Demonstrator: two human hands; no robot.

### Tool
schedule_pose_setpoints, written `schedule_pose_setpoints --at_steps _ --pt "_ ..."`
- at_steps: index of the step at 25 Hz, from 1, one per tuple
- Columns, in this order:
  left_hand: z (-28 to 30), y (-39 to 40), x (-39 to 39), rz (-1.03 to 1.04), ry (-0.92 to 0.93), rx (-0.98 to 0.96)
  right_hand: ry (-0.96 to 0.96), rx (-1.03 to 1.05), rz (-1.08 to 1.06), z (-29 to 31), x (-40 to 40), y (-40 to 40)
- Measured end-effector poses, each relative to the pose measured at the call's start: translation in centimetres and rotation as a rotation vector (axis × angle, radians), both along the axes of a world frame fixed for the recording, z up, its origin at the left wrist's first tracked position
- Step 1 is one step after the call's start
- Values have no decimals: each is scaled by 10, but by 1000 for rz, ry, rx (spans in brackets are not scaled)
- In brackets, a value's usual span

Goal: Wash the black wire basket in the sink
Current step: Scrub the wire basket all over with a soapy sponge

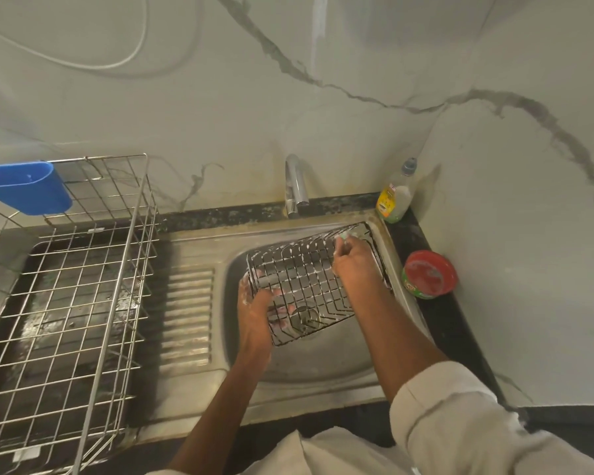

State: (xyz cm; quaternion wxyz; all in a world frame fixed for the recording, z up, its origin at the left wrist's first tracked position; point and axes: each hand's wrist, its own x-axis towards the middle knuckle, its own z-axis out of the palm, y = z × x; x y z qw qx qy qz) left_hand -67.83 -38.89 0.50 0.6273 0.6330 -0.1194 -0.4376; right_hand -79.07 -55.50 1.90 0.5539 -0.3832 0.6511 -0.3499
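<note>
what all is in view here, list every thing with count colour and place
wire basket: one, black with white suds, tilted over the sink bowl
sink: one, steel, centre, with a ribbed drainboard on its left
tap: one, chrome, behind the sink
drying rack: one, silver wire, left of the sink
cup: one, blue, hung on the rack's far left edge
bottle: one, clear with a yellow label, back right corner of the counter
tub: one, red top and green side, on the counter right of the sink
cable: one, white, on the wall at top left
left hand: grips the basket's near left edge
right hand: holds something pale against the basket's far side
</note>
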Motion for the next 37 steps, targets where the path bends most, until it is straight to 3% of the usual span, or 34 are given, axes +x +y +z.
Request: schedule_pose_setpoints --at_steps 3,4,5,7,9,11,14,17,22,26,31,35,37 --pt "3 -1 13 8 -9 9 53 -130 213 -5 -5 1" --pt "6 -2 17 7 -20 14 148 -177 144 -8 -4 1" --pt "8 -2 20 3 -45 15 278 -264 110 -7 -3 1" --pt "16 -1 22 -16 -110 17 730 -494 312 -6 -2 4" --pt "21 2 18 -28 -148 27 919 -561 520 -6 -6 2" --pt "26 2 13 -27 -155 35 926 -484 555 3 -6 0" --pt "41 7 2 5 -200 44 1004 -554 510 9 -10 6" --pt "52 13 -4 10 -302 51 1048 -603 325 8 -29 11" --pt "58 18 -14 8 -388 77 1129 -530 539 -2 -17 28" --pt "56 13 -17 -16 -483 121 1086 -475 332 1 -37 28" --pt "65 12 -20 -29 -508 127 1118 -428 468 -4 -17 30" --pt "63 11 -15 -20 -508 134 1061 -436 311 -1 -40 27" --pt "63 10 -13 14 -514 105 1058 -457 389 -6 -30 31"
